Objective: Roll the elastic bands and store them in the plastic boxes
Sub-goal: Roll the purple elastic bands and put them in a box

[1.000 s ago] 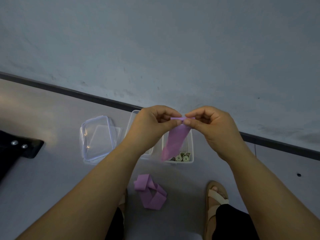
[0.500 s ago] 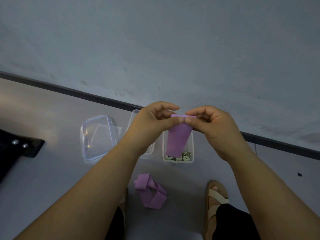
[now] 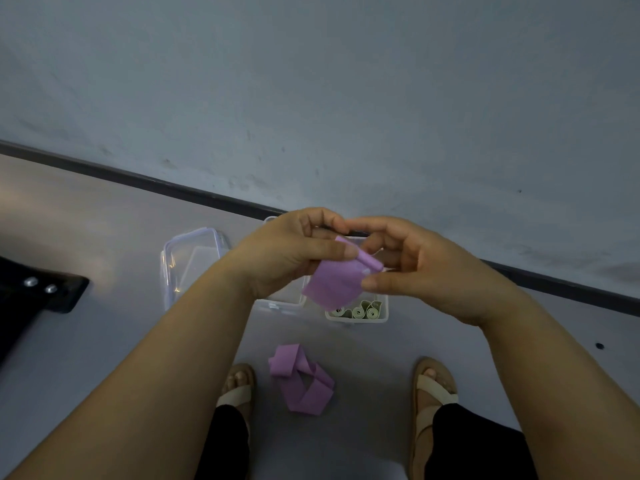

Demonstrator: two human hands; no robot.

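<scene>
I see a raised lilac band (image 3: 332, 287), plain, a crumpled lilac band (image 3: 301, 382) of the same shade on the pale grey floor (image 3: 104, 358), pale green rolls (image 3: 362, 311) in a clear box (image 3: 356, 320), beige sandals (image 3: 434, 393), black trousers (image 3: 478, 448), and a blue-grey wall (image 3: 311, 81) above black skirting (image 3: 173, 187).

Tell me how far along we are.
Done: pale green rolled bands in the clear plastic box. In hand: left hand and right hand pinch a purple elastic band, only its top edge rolled. Left: finishing it, then the crumpled purple band on the floor.
</scene>
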